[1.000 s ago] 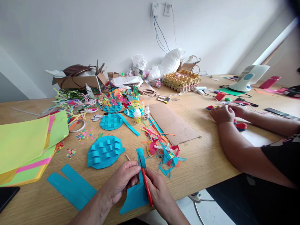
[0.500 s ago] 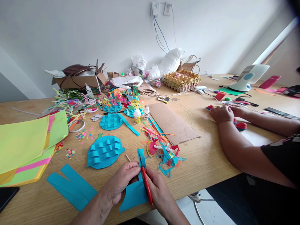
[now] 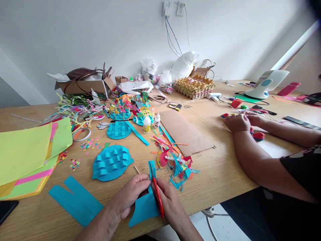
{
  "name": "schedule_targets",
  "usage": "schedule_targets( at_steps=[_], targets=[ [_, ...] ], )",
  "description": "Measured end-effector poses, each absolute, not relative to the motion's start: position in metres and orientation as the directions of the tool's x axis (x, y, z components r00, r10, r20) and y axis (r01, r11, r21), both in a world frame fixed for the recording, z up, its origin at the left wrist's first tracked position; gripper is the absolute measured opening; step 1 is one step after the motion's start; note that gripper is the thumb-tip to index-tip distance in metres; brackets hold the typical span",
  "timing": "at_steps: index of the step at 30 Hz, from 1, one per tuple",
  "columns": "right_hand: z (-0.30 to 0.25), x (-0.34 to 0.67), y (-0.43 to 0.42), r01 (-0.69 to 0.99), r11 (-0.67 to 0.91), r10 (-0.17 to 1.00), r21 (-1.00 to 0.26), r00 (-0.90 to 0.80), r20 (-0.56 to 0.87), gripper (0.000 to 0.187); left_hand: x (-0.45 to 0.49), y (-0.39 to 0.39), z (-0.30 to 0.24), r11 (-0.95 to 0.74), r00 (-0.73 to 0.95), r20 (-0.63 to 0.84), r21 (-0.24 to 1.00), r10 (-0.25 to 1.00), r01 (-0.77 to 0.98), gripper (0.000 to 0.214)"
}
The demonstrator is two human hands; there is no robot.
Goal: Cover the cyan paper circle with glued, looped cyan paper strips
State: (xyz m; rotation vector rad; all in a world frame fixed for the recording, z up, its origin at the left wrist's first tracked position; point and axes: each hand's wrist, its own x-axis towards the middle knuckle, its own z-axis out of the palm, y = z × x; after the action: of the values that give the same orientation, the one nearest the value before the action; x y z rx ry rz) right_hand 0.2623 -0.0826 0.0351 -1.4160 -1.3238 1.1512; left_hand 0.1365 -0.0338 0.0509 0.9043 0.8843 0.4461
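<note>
Blue paper [image 3: 145,209] is pinched in my left hand [image 3: 134,190], which is closed with the thumb on top. My right hand [image 3: 168,199] is closed round red-handled scissors [image 3: 158,201]; their blades lie along a narrow blue strip [image 3: 151,166] that sticks up past my fingers. Whether the blades are apart is hard to make out. Beyond my left hand lies a blue leaf-shaped paper piece [image 3: 112,163] with rows of raised loops. A blue sheet with a slit [image 3: 77,201] rests beside my left forearm.
Paper scraps [image 3: 179,167] lie right of my hands, before a cardboard sheet [image 3: 187,132]. Two glue bottles [image 3: 146,125] stand mid-table. Coloured sheets [image 3: 25,150] are stacked at left, near a phone [image 3: 7,211]. At right, another person's hands [image 3: 237,121] hold something colourful.
The scissors and the blue strip have shifted very slightly, with the blade looking a little closer over the strip. Both hands keep their grip; the view has moved a touch.
</note>
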Motion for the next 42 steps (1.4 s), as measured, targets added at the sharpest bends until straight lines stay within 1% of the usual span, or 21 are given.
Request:
schedule_targets(
  at_steps=[3, 15, 18, 21, 23, 25, 27, 29, 33, 39, 42],
  targets=[
    [0.034, 0.262, -0.082, 0.192, -0.087, 0.996, -0.978, 0.029, -0.083, 0.044, 0.137, -0.033, 0.051, 0.603, 0.611, -0.476, 0.798, 0.632, -0.003, 0.03],
    [0.029, 0.262, -0.077, 0.099, -0.145, 0.989, -0.985, 0.009, -0.144, 0.044, 0.136, -0.028, 0.046, 0.576, 0.601, -0.472, 0.817, 0.645, 0.022, 0.03],
    [0.028, 0.261, -0.075, 0.056, -0.163, 0.987, -0.985, 0.005, -0.163, 0.045, 0.136, -0.026, 0.042, 0.557, 0.61, -0.45, 0.831, 0.652, 0.019, 0.028],
    [0.027, 0.26, -0.073, -0.001, -0.193, 0.981, -0.981, 0.032, -0.193, 0.043, 0.133, -0.024, 0.039, 0.526, 0.595, -0.462, 0.847, 0.657, 0.077, 0.03],
    [0.027, 0.262, -0.073, -0.062, -0.241, 0.968, -0.969, 0.06, -0.244, 0.041, 0.13, -0.022, 0.037, 0.504, 0.586, -0.469, 0.856, 0.661, 0.116, 0.031],
    [0.028, 0.265, -0.073, -0.12, -0.283, 0.953, -0.952, 0.073, -0.293, 0.04, 0.126, -0.021, 0.037, 0.492, 0.581, -0.459, 0.863, 0.672, 0.113, 0.031],
    [0.03, 0.269, -0.073, -0.136, -0.289, 0.951, -0.947, 0.074, -0.301, 0.04, 0.122, -0.021, 0.038, 0.485, 0.572, -0.444, 0.87, 0.69, 0.089, 0.032],
    [0.033, 0.271, -0.074, -0.104, -0.271, 0.957, -0.957, 0.072, -0.279, 0.039, 0.119, -0.022, 0.041, 0.483, 0.572, -0.432, 0.873, 0.697, 0.07, 0.031],
    [0.041, 0.27, -0.079, 0.015, -0.236, 0.971, -0.972, 0.044, -0.235, 0.034, 0.114, -0.03, 0.049, 0.493, 0.587, -0.421, 0.869, 0.692, 0.042, 0.027],
    [0.044, 0.26, -0.089, 0.159, -0.243, 0.968, -0.957, -0.019, -0.249, 0.029, 0.1, -0.04, 0.067, 0.506, 0.572, -0.408, 0.863, 0.712, -0.014, 0.024],
    [0.047, 0.258, -0.093, 0.252, -0.226, 0.971, -0.941, -0.024, -0.239, 0.028, 0.089, -0.043, 0.075, 0.478, 0.56, -0.369, 0.877, 0.742, -0.055, 0.024]
  ],
)
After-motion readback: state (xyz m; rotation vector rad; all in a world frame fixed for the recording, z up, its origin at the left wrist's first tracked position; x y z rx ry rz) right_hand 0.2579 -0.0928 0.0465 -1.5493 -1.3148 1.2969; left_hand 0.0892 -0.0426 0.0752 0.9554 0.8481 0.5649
